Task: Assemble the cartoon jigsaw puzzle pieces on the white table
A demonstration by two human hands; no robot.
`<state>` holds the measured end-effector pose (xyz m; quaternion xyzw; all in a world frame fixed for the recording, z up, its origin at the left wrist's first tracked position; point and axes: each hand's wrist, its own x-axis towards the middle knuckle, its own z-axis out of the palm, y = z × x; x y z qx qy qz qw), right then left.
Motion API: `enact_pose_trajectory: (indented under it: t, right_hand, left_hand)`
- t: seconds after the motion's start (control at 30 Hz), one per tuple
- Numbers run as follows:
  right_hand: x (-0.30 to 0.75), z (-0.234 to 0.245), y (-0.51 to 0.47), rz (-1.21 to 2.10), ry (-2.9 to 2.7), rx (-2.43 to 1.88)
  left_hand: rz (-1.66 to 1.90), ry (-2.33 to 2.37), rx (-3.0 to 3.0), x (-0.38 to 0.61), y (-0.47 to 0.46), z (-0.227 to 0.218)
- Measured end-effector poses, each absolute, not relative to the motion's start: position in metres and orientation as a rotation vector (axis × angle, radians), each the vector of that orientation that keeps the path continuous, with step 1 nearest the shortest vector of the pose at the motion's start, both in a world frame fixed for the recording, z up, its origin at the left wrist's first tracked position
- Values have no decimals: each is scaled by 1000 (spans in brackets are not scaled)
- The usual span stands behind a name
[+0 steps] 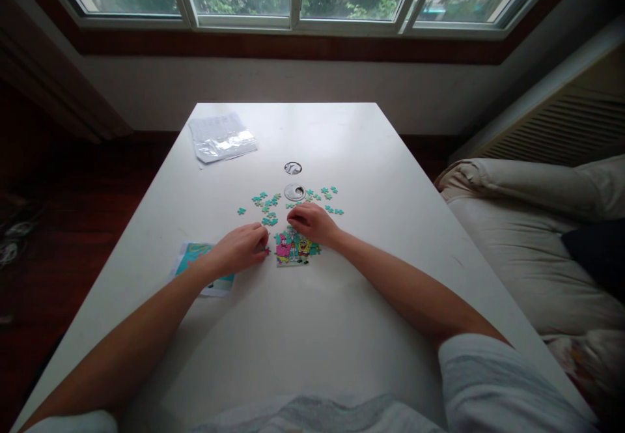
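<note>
A partly joined jigsaw puzzle (pixel 293 251) with pink and yellow cartoon figures lies flat on the white table (pixel 312 335). My right hand (pixel 315 222) is over its upper edge, fingers pinched together; whatever they hold is hidden. Just left of the puzzle, my left hand (pixel 244 247) rests with curled fingers, their tips mostly out of sight. A small pink puzzle piece (pixel 267 251) shows right at those fingers; whether it is gripped is unclear. Loose green puzzle pieces (pixel 266 203) are scattered beyond the left hand, and more green pieces (pixel 327 193) lie beyond the right.
Under my left forearm is a blue printed sheet (pixel 222 284). Two round objects, a silvery disc (pixel 293 192) and a dark-rimmed one (pixel 293 168), lie past the pieces. A clear plastic bag (pixel 222 139) sits at the far left. A cushioned sofa (pixel 512 244) borders the table's right.
</note>
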<state>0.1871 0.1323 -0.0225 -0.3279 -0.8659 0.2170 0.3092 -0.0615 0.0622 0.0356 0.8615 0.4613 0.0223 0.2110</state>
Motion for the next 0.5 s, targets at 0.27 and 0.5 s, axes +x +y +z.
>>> enact_pose_trajectory:
  t: [0.27, 0.5]
  right_hand:
    - [186, -24, 133, 562, -2296, -867]
    - [187, -24, 134, 557, -2304, -859]
  left_hand:
    - [127, 1332, 2404, -57, 64, 25]
    - [172, 1385, 2407, -52, 67, 21]
